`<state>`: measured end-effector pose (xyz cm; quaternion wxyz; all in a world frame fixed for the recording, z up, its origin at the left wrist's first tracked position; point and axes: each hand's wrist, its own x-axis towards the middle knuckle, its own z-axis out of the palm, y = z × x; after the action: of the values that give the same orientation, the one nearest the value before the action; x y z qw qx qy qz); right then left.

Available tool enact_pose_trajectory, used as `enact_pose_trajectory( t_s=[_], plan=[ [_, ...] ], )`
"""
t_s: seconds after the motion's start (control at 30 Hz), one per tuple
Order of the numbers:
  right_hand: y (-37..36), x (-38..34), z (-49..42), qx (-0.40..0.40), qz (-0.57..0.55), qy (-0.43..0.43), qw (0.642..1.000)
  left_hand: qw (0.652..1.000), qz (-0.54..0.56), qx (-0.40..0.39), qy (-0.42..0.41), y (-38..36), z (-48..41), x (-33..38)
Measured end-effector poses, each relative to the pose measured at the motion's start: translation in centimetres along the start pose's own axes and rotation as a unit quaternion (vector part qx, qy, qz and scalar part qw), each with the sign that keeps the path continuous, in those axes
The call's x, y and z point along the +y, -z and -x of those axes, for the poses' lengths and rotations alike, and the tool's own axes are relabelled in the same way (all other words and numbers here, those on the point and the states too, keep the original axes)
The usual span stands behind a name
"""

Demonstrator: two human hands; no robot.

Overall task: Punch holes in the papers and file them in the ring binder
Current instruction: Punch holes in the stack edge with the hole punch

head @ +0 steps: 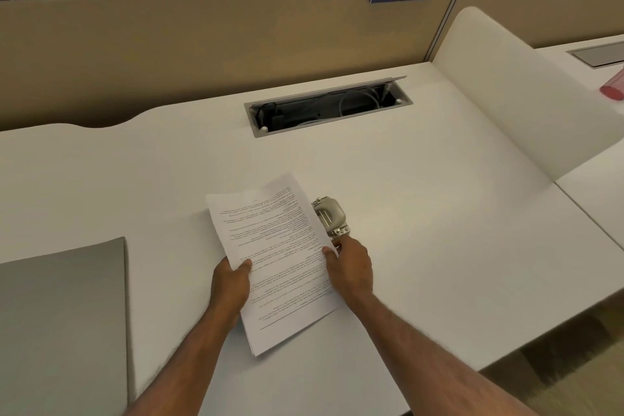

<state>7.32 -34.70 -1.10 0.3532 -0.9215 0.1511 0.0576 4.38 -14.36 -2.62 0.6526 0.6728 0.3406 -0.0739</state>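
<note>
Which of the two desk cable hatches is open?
The middle hatch, behind the papers: its lid is raised and cables show inside. The far right hatch lies flat and closed.

1. I see a thin stack of white printed paper sheets [280,257], slanted, with the text upside down to me.
2. A small silver-grey metal hole punch [331,216] meets its right edge.
3. A closed flat grey ring binder [64,324] lies well apart at the bench's [439,179] left.
</note>
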Motion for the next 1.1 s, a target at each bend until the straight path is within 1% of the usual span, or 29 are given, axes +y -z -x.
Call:
enact_pose_trajectory(
  t_s=[0.17, 0.4, 0.57, 0.83, 1.1],
  plan=[
    [-0.2, 0.0, -0.2, 0.011, 0.019, -0.003, 1.000, 1.000, -0.003, 0.012, -0.001, -0.1, 0.3, 0.0],
    [0.1, 0.2, -0.4, 0.032, -0.012, -0.022, 0.999, 1.000, 0.009, 0.009, 0.003, -0.6, 0.8, 0.3],
    [0.4, 0.6, -0.4, 0.051, -0.013, -0.009, 0.999, 1.000, 0.001, 0.003, -0.006, -1.1, 0.6, 0.9],
    [0.8, 1.2, -0.8, 0.055, 0.020, -0.001, 0.998, 1.000, 0.017, 0.001, 0.006, -1.2, 0.8, 0.7],
    [1.4, 1.4, -1.3, 0.041, 0.027, -0.032, 0.998, 0.999, 0.036, -0.013, 0.004, -1.3, 1.4, 0.9]
  ],
)
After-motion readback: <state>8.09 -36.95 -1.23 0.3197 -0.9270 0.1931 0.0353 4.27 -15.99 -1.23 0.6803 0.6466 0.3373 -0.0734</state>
